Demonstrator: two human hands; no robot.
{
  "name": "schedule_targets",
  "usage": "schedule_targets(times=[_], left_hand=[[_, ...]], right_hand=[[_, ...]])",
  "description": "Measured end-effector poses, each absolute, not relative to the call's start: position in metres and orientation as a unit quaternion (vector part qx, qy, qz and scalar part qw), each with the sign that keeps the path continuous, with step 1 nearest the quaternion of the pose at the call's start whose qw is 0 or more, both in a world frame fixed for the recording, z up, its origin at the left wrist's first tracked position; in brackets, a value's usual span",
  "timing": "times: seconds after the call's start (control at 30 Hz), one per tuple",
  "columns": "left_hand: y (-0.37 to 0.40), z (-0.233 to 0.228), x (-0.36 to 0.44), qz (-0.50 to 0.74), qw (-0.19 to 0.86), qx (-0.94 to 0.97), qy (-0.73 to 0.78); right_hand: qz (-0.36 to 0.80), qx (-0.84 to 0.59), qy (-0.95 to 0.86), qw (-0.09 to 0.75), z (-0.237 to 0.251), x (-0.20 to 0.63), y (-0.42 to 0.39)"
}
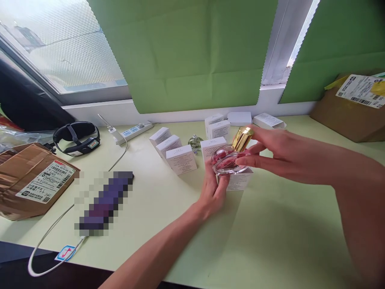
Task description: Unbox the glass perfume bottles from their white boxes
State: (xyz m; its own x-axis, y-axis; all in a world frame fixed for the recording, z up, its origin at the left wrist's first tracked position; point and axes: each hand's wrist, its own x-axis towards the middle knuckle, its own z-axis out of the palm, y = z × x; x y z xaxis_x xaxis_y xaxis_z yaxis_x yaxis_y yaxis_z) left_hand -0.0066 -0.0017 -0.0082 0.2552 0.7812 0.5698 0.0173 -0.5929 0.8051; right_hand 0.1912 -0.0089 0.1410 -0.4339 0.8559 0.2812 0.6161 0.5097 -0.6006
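Table point(270, 241) bare beneath hands, bottle point(227, 160)

Both forearms reach forward; the left hand point(214, 188) cups upward, the right hand point(270, 154) pinches, fingers curled.

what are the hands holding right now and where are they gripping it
A pink perfume bottle with a gold cap. The left hand supports its base; the right hand grips its body near the cap.
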Motion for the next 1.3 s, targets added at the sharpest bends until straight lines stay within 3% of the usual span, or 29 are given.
schedule_targets(times=[0.13, 0.9, 1.3], left_hand=[[-0.004, -0.007, -0.006, 0.545, 0.367, 0.702, 0.275], [0.000, -0.010, -0.007, 0.536, 0.397, 0.696, 0.265], [0.003, 0.001, -0.005, 0.500, 0.274, 0.762, 0.308]], right_hand=[[0.216, -0.448, -0.839, 0.223, 0.137, 0.190, -0.007], [0.195, -0.453, -0.848, 0.192, 0.132, 0.205, -0.007], [0.206, -0.435, -0.872, 0.091, 0.123, 0.191, 0.014]])
